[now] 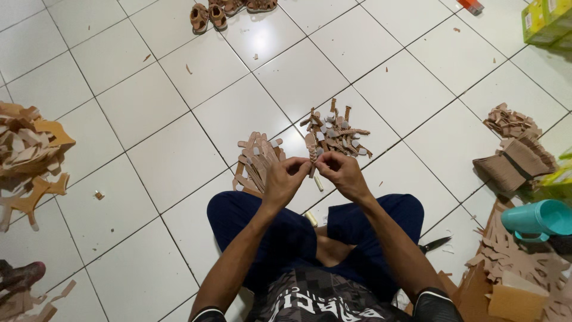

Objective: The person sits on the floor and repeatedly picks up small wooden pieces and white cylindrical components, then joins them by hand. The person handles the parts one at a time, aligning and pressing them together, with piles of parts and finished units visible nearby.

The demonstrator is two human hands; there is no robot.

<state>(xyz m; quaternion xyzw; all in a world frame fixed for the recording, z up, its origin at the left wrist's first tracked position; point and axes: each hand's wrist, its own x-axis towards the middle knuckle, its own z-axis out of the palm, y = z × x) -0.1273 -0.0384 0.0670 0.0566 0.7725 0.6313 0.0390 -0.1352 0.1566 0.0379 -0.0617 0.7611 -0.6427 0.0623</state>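
- Both forearms reach forward over crossed legs — the left hand (285, 179) and right hand (341, 173) meet above the floor (179, 119).
- Each grip is pinched shut on one brown strap (311, 152), held upright between the fingertips (its top end is rounded).
- Two strap piles lie just ahead: one (256, 161) by the left hand, one (336, 132) beyond the right.
- One teal cup (536, 219) sits far right; two small sandals (207, 16) lie at the top.

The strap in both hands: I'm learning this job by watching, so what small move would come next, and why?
Probably laying the brown strap onto one of the floor piles. Both the left hand and right hand pinch it just above the left pile and the right pile of similar pieces.
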